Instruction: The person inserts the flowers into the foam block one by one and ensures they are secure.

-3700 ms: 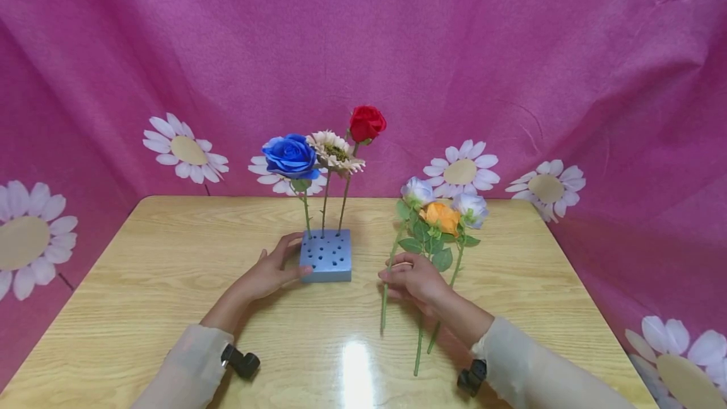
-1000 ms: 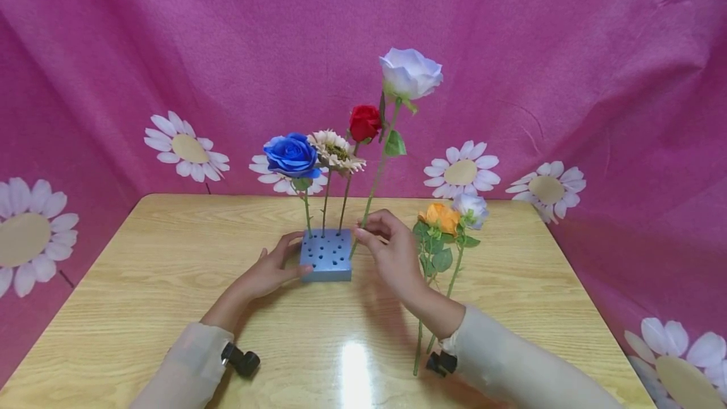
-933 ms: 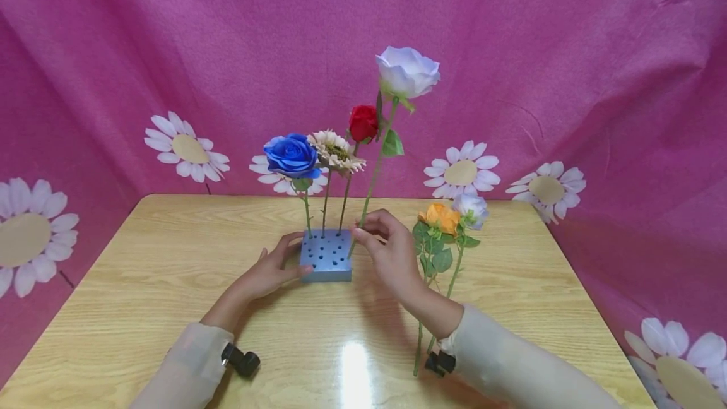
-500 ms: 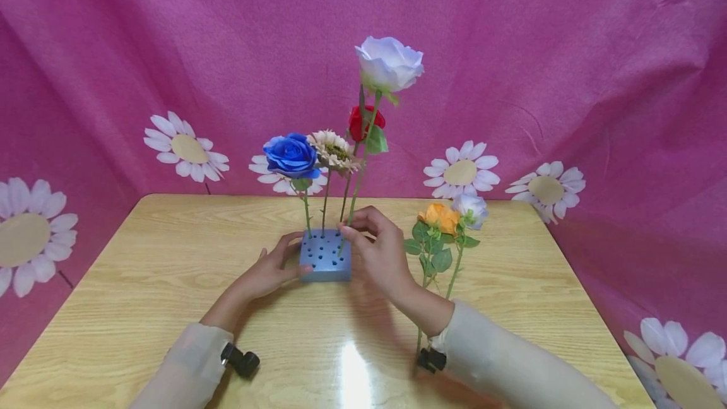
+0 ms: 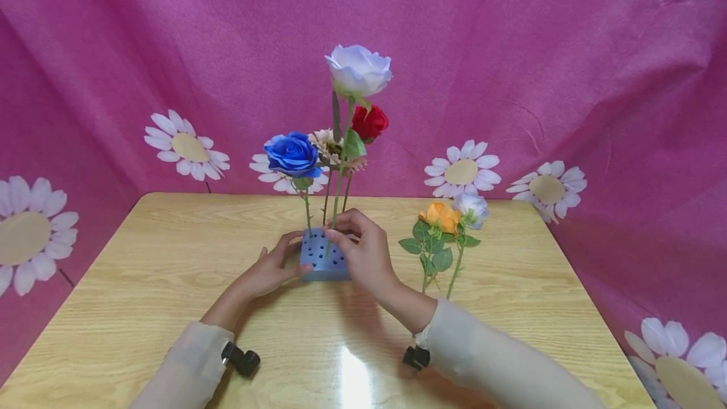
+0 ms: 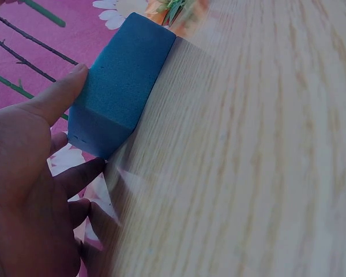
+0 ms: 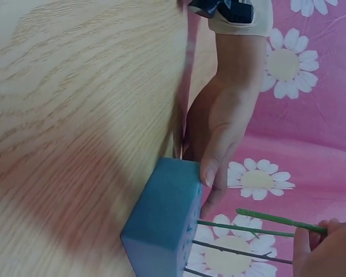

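My right hand (image 5: 369,259) pinches the stem of a white rose (image 5: 359,71) between thumb and fingers, above a blue foam block (image 5: 325,274) with holes in its top. In the right wrist view the cut end of the rose stem (image 7: 265,216) stands free, a little off the block's holed face. My left hand (image 5: 267,275) holds the block at its left side, thumb at the near corner and fingers on the far side. A blue rose (image 5: 292,154), a cream daisy-like flower (image 5: 325,144) and a red rose (image 5: 370,122) stand upright in the block's back row.
An orange flower (image 5: 441,218) and another white rose (image 5: 470,208) lie on the wooden table (image 5: 170,251) to the right, their lower stems behind my right forearm. A pink curtain (image 5: 511,68) with printed daisies hangs around the table.
My right hand has picked the white rose up from the table, raised it upright and carried it left over the block. The left hand has stayed at the block.
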### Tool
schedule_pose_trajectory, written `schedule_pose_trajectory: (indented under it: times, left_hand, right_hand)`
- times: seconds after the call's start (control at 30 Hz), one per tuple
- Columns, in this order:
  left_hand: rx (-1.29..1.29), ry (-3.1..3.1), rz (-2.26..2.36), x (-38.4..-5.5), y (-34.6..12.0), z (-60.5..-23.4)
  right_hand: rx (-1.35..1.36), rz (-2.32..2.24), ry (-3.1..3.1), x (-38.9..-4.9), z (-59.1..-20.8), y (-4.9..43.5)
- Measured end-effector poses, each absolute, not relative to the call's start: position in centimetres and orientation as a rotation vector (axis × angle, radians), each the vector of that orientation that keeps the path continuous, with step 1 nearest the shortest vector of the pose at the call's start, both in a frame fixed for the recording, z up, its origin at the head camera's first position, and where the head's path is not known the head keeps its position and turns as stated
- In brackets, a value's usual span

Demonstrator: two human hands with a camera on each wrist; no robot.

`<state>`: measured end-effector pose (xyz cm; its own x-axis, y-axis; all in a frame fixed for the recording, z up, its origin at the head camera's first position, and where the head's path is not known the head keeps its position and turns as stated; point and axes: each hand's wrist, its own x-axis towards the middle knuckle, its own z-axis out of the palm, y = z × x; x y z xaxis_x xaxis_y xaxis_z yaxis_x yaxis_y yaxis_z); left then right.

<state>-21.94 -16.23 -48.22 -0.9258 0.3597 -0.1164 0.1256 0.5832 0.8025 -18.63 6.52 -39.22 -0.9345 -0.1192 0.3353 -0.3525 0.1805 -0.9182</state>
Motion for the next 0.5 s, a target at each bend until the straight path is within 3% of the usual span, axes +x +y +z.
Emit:
schedule_pose_trajectory:
  times: [0.5]
  left_hand:
    - [0.422, 2.532, 1.296, -22.1, -16.2, -48.5]
  right_hand:
    - [0.436, 1.841, -2.263, -20.1, -41.2, 4.8]
